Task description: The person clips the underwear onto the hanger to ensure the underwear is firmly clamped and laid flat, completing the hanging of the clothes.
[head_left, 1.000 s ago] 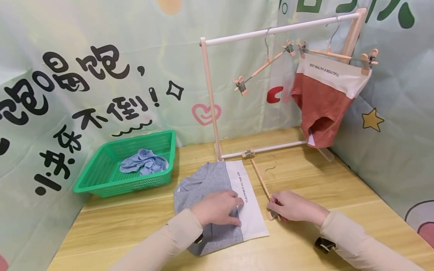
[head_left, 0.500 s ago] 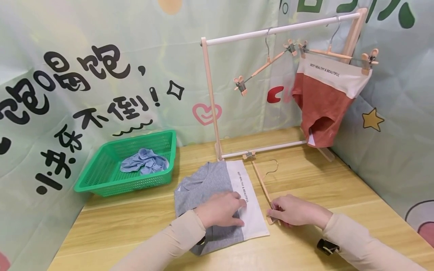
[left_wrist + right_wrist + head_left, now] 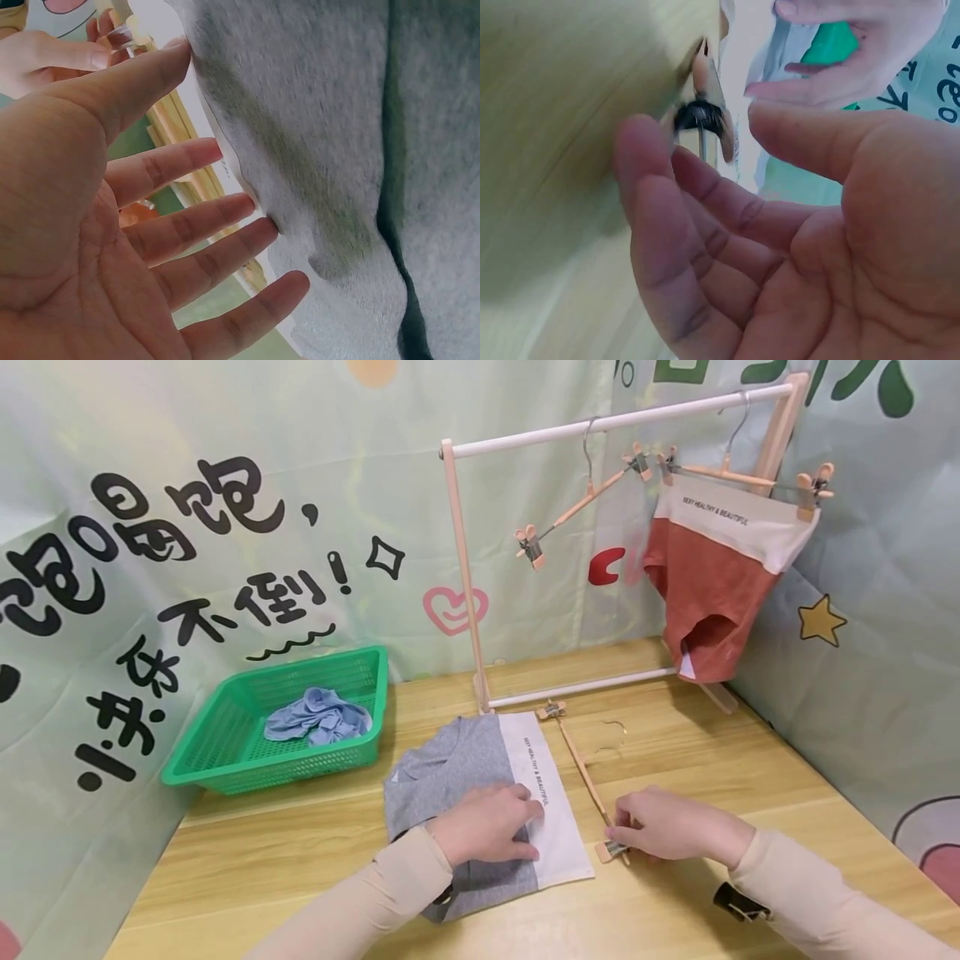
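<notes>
A pair of grey underpants lies flat on the table, its wide white waistband printed with small lettering. My left hand rests over it, fingers spread near the waistband seam. Beside the waistband lies a clip hanger, one clip at each end and its hook blurred. My right hand is at the hanger's near clip. In the right wrist view that clip shows just past the loosely bent fingers, with the thumb apart from them.
A green basket with crumpled blue cloth stands at the left. Behind, a rack carries a bare clip hanger and reddish-brown underpants clipped to another hanger. Printed fabric walls enclose the wooden table.
The lying hanger has shifted a little right and toward me, away from the waistband, and its hook has swung. My right hand moved right with it. My left hand stays on the underpants.
</notes>
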`<state>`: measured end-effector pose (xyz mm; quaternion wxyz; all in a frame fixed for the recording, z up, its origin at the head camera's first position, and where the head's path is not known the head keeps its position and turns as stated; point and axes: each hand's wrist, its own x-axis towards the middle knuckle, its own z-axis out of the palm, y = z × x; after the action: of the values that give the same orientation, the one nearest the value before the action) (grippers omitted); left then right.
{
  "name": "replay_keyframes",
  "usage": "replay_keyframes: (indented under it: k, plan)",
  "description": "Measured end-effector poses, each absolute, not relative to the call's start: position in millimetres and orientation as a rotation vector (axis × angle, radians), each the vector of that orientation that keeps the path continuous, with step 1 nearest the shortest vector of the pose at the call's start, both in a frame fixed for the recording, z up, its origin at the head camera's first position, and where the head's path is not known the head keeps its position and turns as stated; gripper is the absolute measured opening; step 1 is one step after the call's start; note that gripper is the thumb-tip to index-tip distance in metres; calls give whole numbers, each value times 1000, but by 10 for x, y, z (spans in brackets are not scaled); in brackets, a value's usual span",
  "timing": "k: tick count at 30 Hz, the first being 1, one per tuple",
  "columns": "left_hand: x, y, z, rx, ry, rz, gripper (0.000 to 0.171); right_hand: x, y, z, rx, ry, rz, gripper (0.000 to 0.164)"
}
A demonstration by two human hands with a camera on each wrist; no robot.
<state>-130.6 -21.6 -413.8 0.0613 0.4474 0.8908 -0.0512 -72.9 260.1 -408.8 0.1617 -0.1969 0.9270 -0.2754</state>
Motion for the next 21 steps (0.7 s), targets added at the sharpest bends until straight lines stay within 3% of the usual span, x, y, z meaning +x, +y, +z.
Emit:
replay_keyframes:
  k: [6, 13, 21]
  plan:
    - [-1235, -172, -4137, 1431, 2724, -111, 41, -749, 2701, -4090, -468, 2554, -806, 38]
    - [-1062, -44, -4166, 1539, 2733, 21, 24, -813, 2729, -4132, -501, 2435, -903, 39]
    - [-867, 64, -4245, 1511, 2766, 102, 31, -837, 2739, -4198, -494, 2360, -1051, 37]
